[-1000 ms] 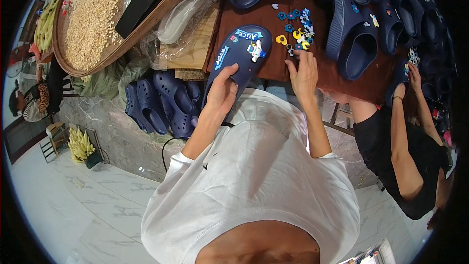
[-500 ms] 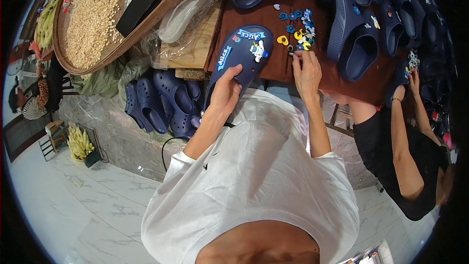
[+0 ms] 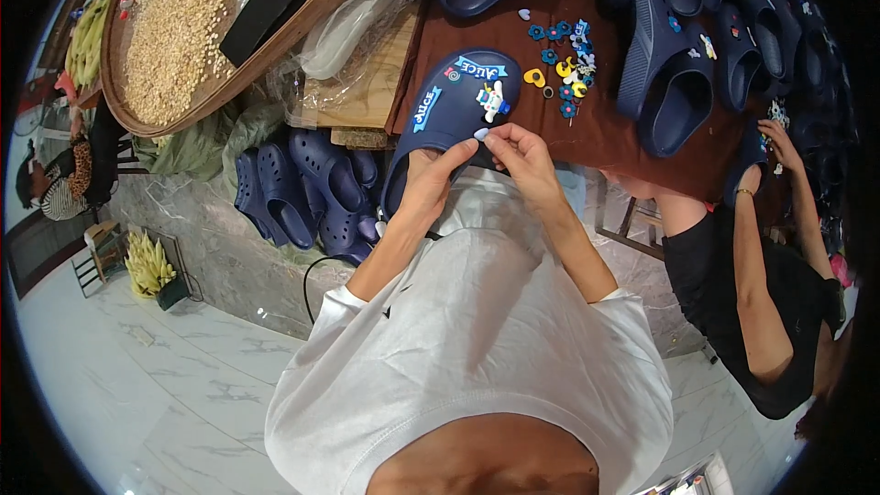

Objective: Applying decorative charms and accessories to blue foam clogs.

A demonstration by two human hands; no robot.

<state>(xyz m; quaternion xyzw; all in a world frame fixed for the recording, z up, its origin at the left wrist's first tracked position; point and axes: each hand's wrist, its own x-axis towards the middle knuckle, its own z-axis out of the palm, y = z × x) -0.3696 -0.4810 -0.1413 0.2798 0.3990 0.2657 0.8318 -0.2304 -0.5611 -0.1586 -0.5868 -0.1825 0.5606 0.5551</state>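
My left hand (image 3: 433,176) is closed on a navy clog (image 3: 449,124), its fingers inside the opening and the thumb on top. Blue banner-shaped charms (image 3: 482,68), a small swirl charm and a white cartoon-figure charm (image 3: 493,103) sit on the clog's upper. Between thumb and fingertips my right hand (image 3: 524,160) pinches a small pale charm (image 3: 481,134) against or just over the clog's side edge; contact is unclear. Loose charms (image 3: 568,73), among them blue flowers and yellow pieces, lie in a cluster on the brown cloth (image 3: 610,142) beyond my right hand.
More navy clogs (image 3: 674,105) line the back and right of the cloth; others (image 3: 321,188) are stacked at left below the board. A woven tray (image 3: 174,46) of pale grains holds a dark phone-like slab (image 3: 266,20). At right, another person's hands (image 3: 779,147) work on a clog.
My right hand has moved left from the loose charms to the clog, bringing the pale charm. My left thumb has shifted lower on the clog, whose front has turned slightly.
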